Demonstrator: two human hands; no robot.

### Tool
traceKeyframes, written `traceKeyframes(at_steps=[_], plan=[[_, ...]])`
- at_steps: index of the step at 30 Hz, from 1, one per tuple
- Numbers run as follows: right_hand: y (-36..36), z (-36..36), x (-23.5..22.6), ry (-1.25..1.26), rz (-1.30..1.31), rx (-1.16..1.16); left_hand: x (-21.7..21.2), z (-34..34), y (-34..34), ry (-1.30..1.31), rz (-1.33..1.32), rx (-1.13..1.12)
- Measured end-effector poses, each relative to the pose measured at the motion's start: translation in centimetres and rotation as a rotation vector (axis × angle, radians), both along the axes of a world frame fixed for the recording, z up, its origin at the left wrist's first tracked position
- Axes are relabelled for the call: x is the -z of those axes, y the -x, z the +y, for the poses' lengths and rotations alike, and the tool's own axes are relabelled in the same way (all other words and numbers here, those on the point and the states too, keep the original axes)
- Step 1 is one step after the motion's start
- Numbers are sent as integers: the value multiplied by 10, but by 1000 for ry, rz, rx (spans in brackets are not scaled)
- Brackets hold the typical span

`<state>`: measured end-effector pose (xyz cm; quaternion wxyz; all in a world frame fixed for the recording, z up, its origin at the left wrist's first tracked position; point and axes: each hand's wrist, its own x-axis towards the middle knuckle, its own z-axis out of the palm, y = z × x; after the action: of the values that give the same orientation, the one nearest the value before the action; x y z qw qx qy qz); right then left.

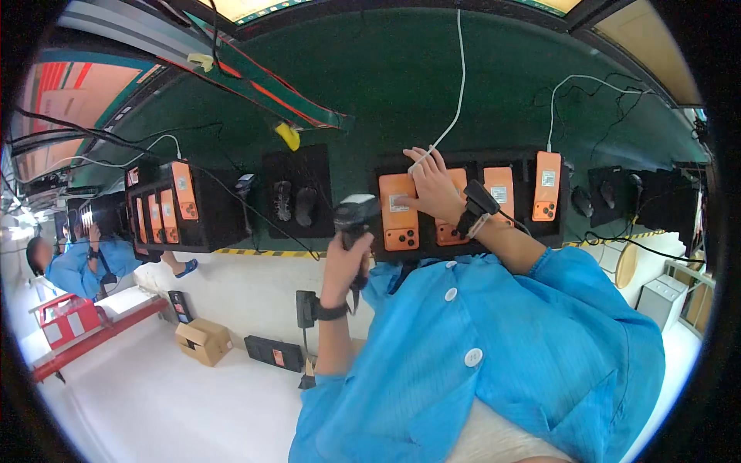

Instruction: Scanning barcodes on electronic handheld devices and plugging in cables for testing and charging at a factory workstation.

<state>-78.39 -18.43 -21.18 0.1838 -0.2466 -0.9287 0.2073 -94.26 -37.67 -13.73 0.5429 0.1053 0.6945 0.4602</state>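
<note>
Head view: left hand (343,268) wrapped around a dark handheld scanner (356,211); right hand (438,194) on the leftmost orange phone (395,221) in the black tray (524,187), cannot tell whether pinching the white cable (461,85). Best keep thumb off the label, aim steadily.

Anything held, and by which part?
Left hand: a scanner, by its handle. Right hand: at an orange phone; whether it grips the white cable is unclear.

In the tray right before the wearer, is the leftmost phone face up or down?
Face down: the phone shows its orange back, with the camera bump visible at the end nearer the wearer.
</note>
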Motion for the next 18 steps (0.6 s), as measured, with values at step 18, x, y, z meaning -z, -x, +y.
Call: traceKeyframes(at_steps=[18], plan=[[1,-9,-1,-34,46,2,25,6,-17,-6,540,148]])
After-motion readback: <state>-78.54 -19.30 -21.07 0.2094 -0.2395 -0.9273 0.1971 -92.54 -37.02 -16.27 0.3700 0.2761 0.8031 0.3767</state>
